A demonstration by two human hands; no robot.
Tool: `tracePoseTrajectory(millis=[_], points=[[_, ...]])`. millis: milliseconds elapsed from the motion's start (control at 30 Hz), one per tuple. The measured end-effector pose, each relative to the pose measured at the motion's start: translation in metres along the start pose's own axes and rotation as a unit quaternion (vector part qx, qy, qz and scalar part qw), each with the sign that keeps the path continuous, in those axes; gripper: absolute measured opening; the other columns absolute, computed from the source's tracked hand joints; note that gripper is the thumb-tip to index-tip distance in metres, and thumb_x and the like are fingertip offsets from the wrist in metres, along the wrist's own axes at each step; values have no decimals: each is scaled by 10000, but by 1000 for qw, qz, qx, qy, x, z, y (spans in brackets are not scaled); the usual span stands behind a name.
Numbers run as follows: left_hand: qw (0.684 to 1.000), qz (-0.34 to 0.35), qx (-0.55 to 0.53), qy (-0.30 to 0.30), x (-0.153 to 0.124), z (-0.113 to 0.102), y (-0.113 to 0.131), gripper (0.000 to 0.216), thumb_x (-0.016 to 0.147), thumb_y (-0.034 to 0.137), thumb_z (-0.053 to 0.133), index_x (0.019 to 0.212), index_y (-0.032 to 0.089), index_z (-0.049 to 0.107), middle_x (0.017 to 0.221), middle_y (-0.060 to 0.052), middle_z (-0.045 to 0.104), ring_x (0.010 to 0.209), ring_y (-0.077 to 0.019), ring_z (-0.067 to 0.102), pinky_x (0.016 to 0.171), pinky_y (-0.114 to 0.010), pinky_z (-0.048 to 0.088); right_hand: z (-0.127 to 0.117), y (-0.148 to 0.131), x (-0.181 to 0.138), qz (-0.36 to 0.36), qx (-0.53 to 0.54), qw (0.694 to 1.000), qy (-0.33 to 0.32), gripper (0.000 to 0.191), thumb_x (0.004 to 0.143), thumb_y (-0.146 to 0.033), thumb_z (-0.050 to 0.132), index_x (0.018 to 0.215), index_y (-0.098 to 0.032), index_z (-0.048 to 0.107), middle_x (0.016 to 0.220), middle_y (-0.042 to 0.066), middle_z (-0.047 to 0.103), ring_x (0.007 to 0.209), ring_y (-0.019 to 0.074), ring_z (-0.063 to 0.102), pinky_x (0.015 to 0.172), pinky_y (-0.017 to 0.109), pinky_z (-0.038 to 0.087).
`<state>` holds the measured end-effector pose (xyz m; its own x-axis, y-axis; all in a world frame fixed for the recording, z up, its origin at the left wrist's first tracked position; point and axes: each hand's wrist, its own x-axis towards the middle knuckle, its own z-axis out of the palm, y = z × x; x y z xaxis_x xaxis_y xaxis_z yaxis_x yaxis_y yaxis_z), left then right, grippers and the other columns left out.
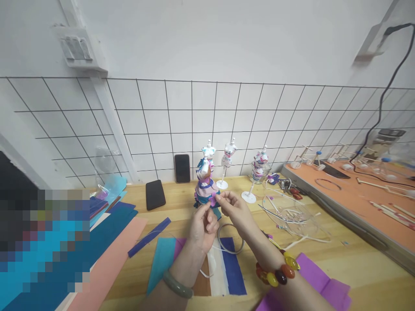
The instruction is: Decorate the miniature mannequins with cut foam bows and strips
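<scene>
1. Left hand (202, 222) pinched round small mannequin in pink-and-blue foam dress (205, 185), just right of flat black phone (155, 194).
2. Right hand (234, 206) nipping pink hem piece (214, 199); probably best pressed gently, mannequin kept steady.

Bright, even light; the right hand (235, 208) throws only a faint shadow on the surface (356, 276). The wire grid (192, 108) bows toward 9 and 3 o'clock. A pixelated block (45, 246) sits at 8 o'clock; 2 o'clock looks smeared.
</scene>
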<state>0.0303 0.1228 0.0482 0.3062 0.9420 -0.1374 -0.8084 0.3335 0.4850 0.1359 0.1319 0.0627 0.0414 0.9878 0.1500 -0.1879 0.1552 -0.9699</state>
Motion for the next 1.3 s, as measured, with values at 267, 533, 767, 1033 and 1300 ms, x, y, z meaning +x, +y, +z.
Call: tracePoseTrajectory(millis=[267,533,767,1033,1300], points=[[1000,4,-23,4,1,-6,-3,389,707,232,608,410,158,368,307,84,362,239,-2,260,298,-168,155,-6,4,5,7,22,1000,-3,336,729,-467,622,637,-180,473,511,-87,357,404,43,236,416,228,132],[999,7,-31,4,3,-8,-2,370,696,230,620,421,157,383,321,85,365,249,-3,262,302,-167,151,-9,6,6,21,31,999,-6,341,738,-459,616,631,-181,449,513,-88,350,390,36,229,416,237,106],[1000,6,-17,1,1,-7,-1,380,710,242,603,419,161,373,315,85,340,251,-3,244,305,-168,158,-9,7,6,25,32,999,-7,351,733,-467,619,627,-182,444,518,-88,340,396,39,224,422,240,103],[997,60,29,36,-2,-5,-7,331,684,252,585,447,172,367,328,84,363,251,-12,240,311,-177,164,-8,5,6,21,28,999,-11,368,721,-501,617,635,-184,451,524,-84,341,405,47,220,421,240,114],[971,170,118,119,-4,-9,-19,37,669,194,541,685,179,511,346,97,425,260,-25,265,308,-148,152,-8,3,5,18,17,1000,-4,359,720,-502,610,628,-191,455,524,-82,351,399,51,224,415,237,127]])
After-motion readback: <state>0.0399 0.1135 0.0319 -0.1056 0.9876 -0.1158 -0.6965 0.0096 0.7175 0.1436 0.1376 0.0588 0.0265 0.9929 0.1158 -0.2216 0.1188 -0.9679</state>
